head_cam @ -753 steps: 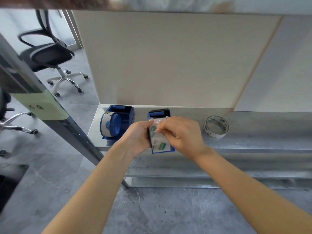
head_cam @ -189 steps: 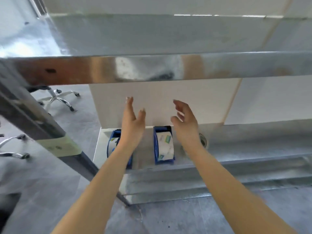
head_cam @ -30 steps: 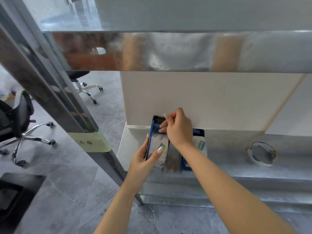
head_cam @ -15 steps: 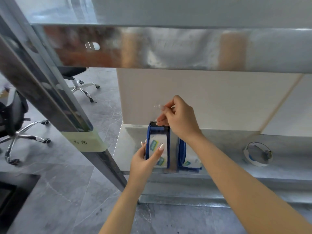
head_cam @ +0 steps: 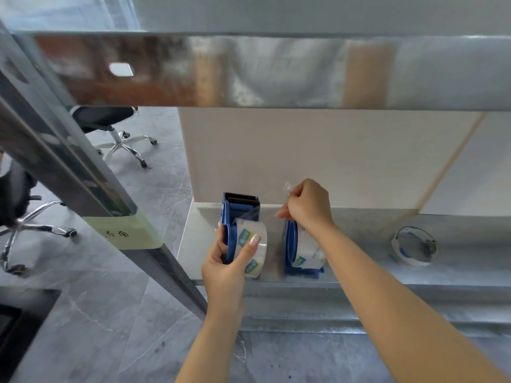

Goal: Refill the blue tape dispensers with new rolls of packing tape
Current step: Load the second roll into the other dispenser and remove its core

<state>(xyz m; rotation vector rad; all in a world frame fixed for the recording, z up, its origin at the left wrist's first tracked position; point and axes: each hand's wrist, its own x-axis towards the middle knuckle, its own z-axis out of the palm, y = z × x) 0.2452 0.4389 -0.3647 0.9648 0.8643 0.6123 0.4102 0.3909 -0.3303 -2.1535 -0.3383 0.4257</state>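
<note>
My left hand (head_cam: 231, 261) grips a blue tape dispenser (head_cam: 235, 217) that stands on the lower metal shelf (head_cam: 359, 225), with a clear packing tape roll (head_cam: 252, 246) seated in it. The serrated cutter is at the dispenser's far top end. My right hand (head_cam: 307, 207) is up and to the right of it, fingers pinched on a small scrap of clear tape (head_cam: 287, 187). A second blue dispenser (head_cam: 301, 251) with a tape roll stands just right of the first, partly behind my right wrist.
An empty cardboard tape core (head_cam: 414, 246) lies on the shelf at the right. An upper metal shelf edge (head_cam: 249, 70) hangs overhead. A slanted metal post (head_cam: 91, 189) with a green label runs down the left. Office chairs (head_cam: 116, 125) stand on the grey floor.
My right hand has moved right and down, away from the cutter, holding the tape scrap. The left dispenser now stands more upright with its cutter in plain view.
</note>
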